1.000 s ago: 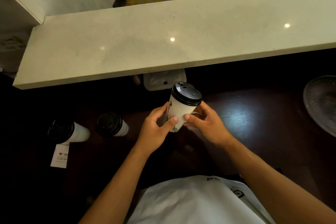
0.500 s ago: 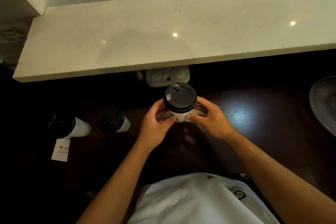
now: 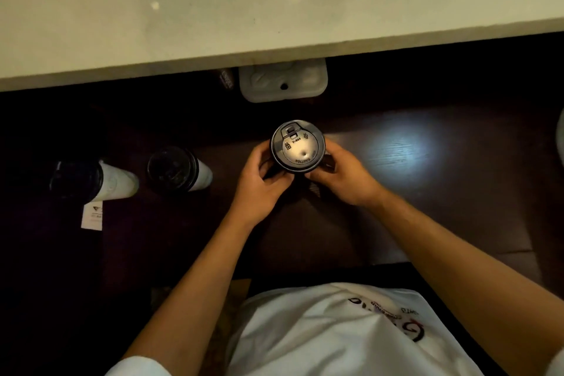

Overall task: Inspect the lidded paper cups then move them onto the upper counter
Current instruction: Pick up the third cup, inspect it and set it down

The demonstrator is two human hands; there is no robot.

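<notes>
Left hand (image 3: 258, 185) and right hand (image 3: 341, 175): fingers curled under the black lid (image 3: 297, 146) of the held cup, upright above the dark table (image 3: 427, 207); two lidded cups (image 3: 178, 169) well left of the grip; upper counter (image 3: 213, 24) beyond; risk: squeezing could pop the lid.
</notes>
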